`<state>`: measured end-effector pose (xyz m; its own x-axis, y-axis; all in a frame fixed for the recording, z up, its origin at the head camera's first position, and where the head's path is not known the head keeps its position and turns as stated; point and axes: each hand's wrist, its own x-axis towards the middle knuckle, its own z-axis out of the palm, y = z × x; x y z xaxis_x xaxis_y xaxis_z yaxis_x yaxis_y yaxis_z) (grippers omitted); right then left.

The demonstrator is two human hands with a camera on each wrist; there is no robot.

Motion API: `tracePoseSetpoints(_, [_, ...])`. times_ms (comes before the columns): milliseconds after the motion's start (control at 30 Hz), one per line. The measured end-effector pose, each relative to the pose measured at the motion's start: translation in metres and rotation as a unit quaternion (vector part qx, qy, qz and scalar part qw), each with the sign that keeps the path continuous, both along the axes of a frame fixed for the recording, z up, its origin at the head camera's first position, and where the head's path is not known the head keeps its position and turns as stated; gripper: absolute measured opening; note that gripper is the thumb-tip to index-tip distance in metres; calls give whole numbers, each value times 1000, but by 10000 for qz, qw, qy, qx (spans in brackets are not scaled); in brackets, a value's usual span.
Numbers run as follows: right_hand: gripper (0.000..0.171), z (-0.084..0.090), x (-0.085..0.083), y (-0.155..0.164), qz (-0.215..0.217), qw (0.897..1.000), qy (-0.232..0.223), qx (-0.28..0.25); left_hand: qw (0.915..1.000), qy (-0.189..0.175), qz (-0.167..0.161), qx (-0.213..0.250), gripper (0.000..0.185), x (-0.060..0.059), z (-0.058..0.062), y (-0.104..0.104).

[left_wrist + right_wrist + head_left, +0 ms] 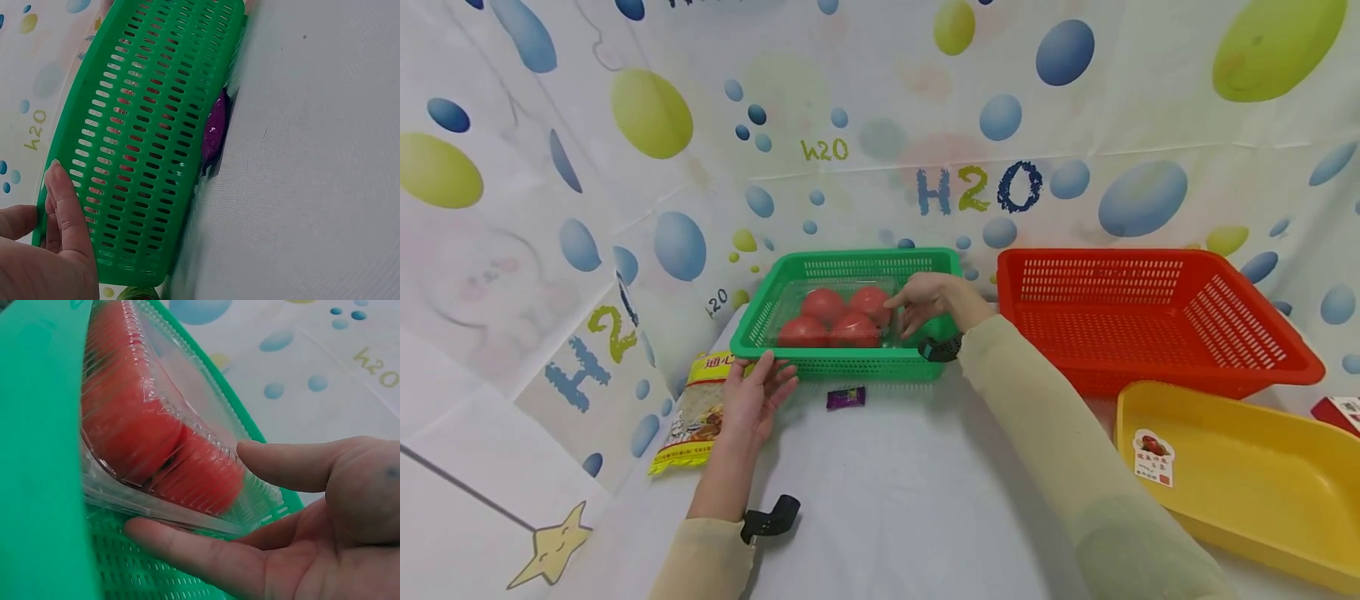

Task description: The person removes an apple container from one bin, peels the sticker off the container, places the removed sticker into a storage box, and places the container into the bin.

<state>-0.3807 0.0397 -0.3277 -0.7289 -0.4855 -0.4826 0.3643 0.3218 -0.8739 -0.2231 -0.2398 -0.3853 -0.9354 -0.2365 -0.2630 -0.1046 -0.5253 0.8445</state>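
A clear plastic clamshell of tomatoes (835,321) is shown lying inside the green basket (842,365), which stands on the white table (887,492) toward its far edge. The right hand (931,304) is reached over the basket's right rim, its fingers (206,556) extended under the box's edge and its thumb just above the lid; a closed grip is not yet seen, so the hand is read as released. The left hand (752,400) is laid flat with straight fingers against the basket's near left corner, nothing being grasped. Several risks may be judged: the thin, slick lid could be dented or popped open if pinched at one edge only; the box could tilt and slip from a shallow hold; the light basket could be dragged or tipped if the box catches its wall, should the steadying hand be lifted. Counted: four tomatoes in one box; one green basket, one red basket (1150,321), one yellow tray (1240,475) with one sticker; one purple sweet wrapper (846,397) just before the green basket; one yellow noodle packet (692,421) beside the left hand.
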Motion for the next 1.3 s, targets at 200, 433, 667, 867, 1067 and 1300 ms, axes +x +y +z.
tracePoseSetpoints(200, [72, 3, -1, 1, -220, 9993, -161, -274, 10000, -27, -26, 32, 29, 0, 1, 0])
tracePoseSetpoints(433, [75, 14, -2, 11, -618, 9954, -361, -634, 10000, -38, -30, 32, 28, 0, 3, 0])
tracePoseSetpoints(667, [81, 24, -3, 23, -699, 9906, -411, -1098, 10000, -31, -37, -86, 28, 0, 2, 0])
tracePoseSetpoints(867, [77, 41, 7, 37, -598, 9910, -235, -1174, 9996, 70, 97, -250, 21, 1, 0, 4])
tracePoseSetpoints(1067, [75, 55, 23, 59, -388, 9930, 22, -1119, 9981, 223, 216, -536, 14, 1, -2, 11])
tracePoseSetpoints(1300, [67, 69, 39, 78, -277, 9937, 259, -1055, 9962, 132, 189, -837, 18, 6, -3, 14])
